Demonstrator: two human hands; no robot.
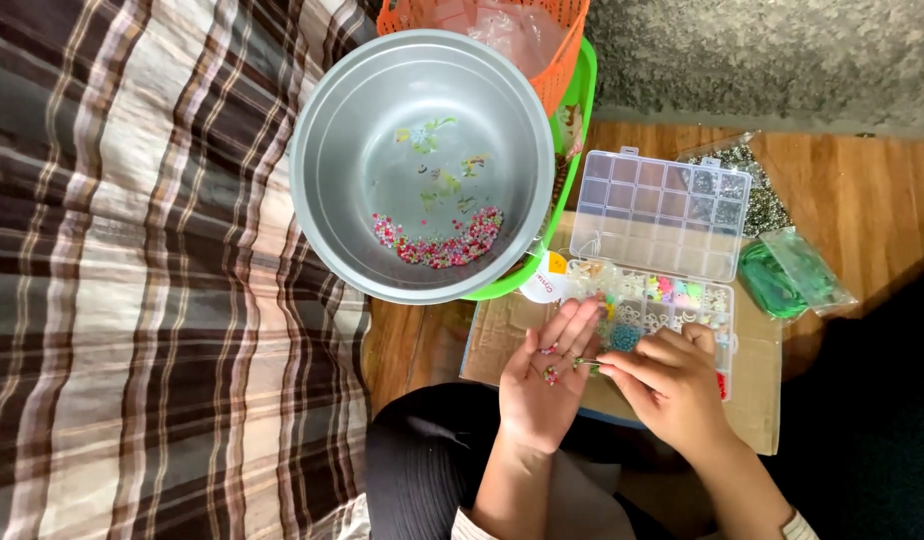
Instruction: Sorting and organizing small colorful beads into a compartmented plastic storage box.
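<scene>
Single head cam, looks straight down, close over hands (602, 380), bowl (422, 165) ahead

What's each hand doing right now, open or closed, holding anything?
Left hand: open, palm up, a few small beads lying on it.
Right hand: fingers pinched together at the left palm; what they hold cannot be told.

Beads (551, 375): we count a few small round ones, pink and red with a touch of green, lying loose in the cupped palm of our left hand (544, 385), which is held open and palm up above the cardboard. Too small for us to make out their exact number.

Thin tool or needle (586, 362): we see a slim, short, pale metallic piece, pinched between thumb and forefinger of our right hand (672, 385). It lies roughly level, its tip pointing left and reaching over the palm, just beside the beads. Finer detail blurred.
</scene>
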